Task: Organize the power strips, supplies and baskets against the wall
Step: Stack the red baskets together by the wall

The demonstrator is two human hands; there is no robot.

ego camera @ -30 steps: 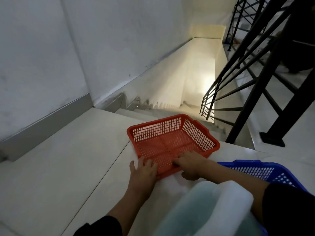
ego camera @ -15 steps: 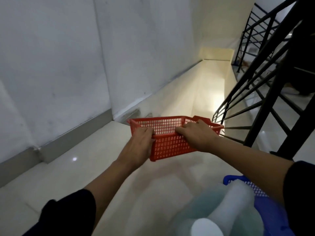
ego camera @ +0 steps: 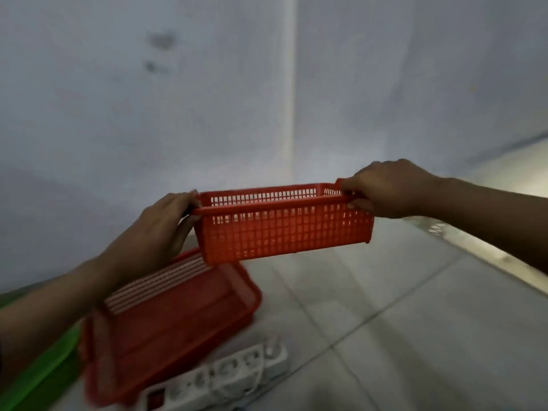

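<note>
I hold a small red mesh basket (ego camera: 281, 229) up in the air in front of the wall. My left hand (ego camera: 160, 229) grips its left rim and my right hand (ego camera: 388, 188) grips its right rim. The basket looks empty. Below it, on the floor by the wall, lies a larger red basket (ego camera: 166, 324), blurred. A white power strip (ego camera: 219, 378) with several sockets and a red switch lies on the tiles just in front of that basket.
The white wall (ego camera: 207, 99) with a corner line fills the background. A green object (ego camera: 35, 378) shows at the lower left edge, partly behind my left arm. Pale floor tiles (ego camera: 415, 336) stretch to the right, ending at a step edge (ego camera: 480, 244).
I have lifted the small red basket off the floor and turned left from the stairs toward the wall. The larger red basket, power strip and green object have come into view.
</note>
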